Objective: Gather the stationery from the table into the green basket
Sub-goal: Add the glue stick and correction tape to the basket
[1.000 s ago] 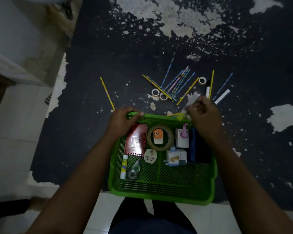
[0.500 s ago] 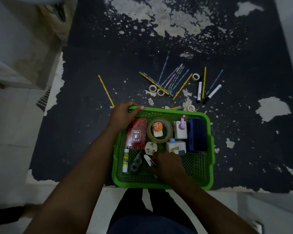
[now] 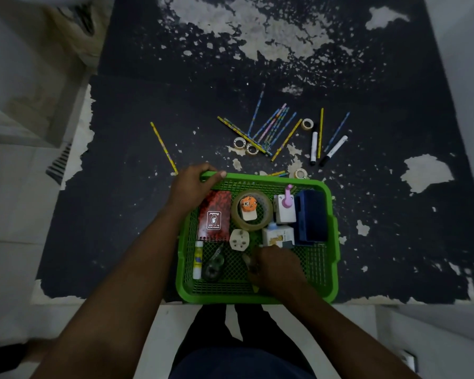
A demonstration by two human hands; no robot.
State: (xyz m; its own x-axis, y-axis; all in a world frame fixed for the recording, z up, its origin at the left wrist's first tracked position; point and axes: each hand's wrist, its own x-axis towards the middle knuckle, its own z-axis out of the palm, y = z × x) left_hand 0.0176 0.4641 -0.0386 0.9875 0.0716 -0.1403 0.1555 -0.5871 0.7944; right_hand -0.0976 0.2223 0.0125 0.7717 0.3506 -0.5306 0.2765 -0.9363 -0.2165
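The green basket (image 3: 332,242) sits at the table's near edge. My left hand (image 3: 192,184) grips its far-left rim. Inside the basket, near the front, my right hand (image 3: 277,269) is curled over a blurred pale pen (image 3: 246,260), and a yellow pencil tip (image 3: 255,289) pokes out below the hand. On the dark table beyond the basket lie several coloured pencils (image 3: 268,129), two white markers (image 3: 314,146), a lone yellow pencil (image 3: 163,146) and small tape rings (image 3: 240,143).
The basket also holds a red notebook (image 3: 214,217), a big tape roll (image 3: 252,212), a blue box (image 3: 311,217), a glue stick (image 3: 198,259) and a white plug (image 3: 239,239). The table top (image 3: 121,214) is dark with peeled pale patches. My legs show below.
My right hand came from the basket's far rim down into its front part, carrying the pen and pencil. The left hand stayed on the rim.
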